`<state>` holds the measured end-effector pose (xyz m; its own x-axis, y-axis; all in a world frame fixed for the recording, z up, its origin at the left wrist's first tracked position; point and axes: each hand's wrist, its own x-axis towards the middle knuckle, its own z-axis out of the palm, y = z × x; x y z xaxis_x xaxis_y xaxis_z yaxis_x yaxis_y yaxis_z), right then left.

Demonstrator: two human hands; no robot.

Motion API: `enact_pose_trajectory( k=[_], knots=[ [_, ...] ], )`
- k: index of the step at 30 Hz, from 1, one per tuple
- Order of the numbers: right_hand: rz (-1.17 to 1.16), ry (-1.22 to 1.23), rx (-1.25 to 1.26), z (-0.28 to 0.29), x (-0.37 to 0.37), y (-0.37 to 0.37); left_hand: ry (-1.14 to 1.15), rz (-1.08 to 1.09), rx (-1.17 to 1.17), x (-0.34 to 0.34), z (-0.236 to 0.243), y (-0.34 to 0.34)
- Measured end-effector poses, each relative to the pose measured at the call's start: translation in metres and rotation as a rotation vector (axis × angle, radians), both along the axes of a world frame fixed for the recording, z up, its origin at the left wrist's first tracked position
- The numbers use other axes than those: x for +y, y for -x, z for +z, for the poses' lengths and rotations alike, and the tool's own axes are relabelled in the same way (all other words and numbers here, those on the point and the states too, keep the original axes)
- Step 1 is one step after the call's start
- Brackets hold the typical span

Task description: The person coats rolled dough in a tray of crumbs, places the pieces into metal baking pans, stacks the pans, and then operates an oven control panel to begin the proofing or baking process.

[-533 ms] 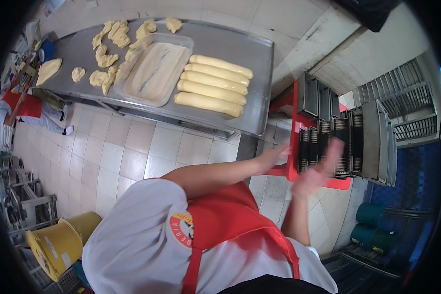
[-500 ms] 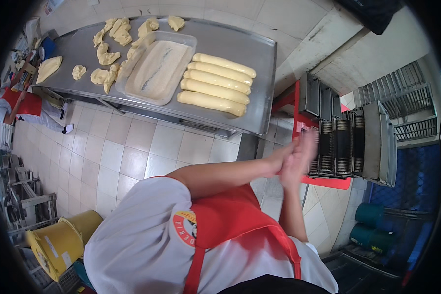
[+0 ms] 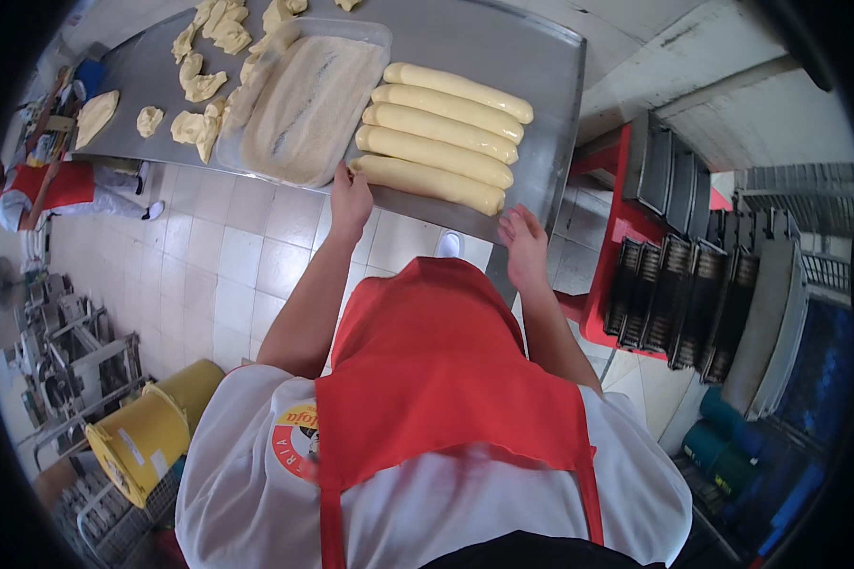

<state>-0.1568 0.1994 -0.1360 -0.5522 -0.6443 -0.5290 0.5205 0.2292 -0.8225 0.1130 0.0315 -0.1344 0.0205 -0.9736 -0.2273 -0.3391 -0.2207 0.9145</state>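
Note:
Several long, glossy pale-yellow dough rolls [image 3: 441, 133] lie side by side on the steel table [image 3: 123, 76]. My left hand [image 3: 351, 199] is at the near roll's left end, its fingers curled against it. My right hand [image 3: 524, 237] is at that roll's other end, just beyond the near table edge, fingers loosely bent and apart. A clear plastic tray [image 3: 299, 104] with a pale granular layer sits left of the rolls. Irregular dough pieces [image 3: 199, 128] are spread over the table's left part.
Dark metal pans [image 3: 669, 294] are stacked on a red stand [image 3: 621, 166] at the right. A co-worker [image 3: 71, 190] in a red apron is at the far left. Yellow buckets [image 3: 147, 427] and metal equipment [image 3: 57, 351] are at lower left; green containers [image 3: 716, 446] at lower right.
My hands have left the pans on the right and moved apart to the near dough roll's two ends. My body and view have turned toward the table.

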Motion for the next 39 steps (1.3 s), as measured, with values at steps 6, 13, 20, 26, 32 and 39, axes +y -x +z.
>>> enact_pose_trajectory(
  k=[6,13,20,26,32,39],
  knots=[
    [0.142,-0.167,-0.465,-0.015,-0.041,0.020,-0.358,0.308,0.214,-0.019,0.022,0.000],
    [0.334,-0.140,-0.402,0.042,-0.068,-0.009,-0.256,0.046,-0.051,-0.005,0.033,0.006],
    [1.100,0.084,0.276,0.132,-0.164,0.038,-0.017,-0.122,-0.007,-0.018,0.119,-0.029],
    [1.639,0.626,1.052,0.211,-0.343,-0.017,0.343,-0.238,-0.236,-0.054,0.185,-0.121],
    [1.890,0.957,1.642,0.115,-0.485,-0.100,0.376,-0.391,-0.693,-0.088,0.086,-0.130],
    [1.786,0.573,1.533,0.071,-0.492,-0.133,0.222,-0.042,-0.718,-0.099,0.072,-0.098]
  ],
)
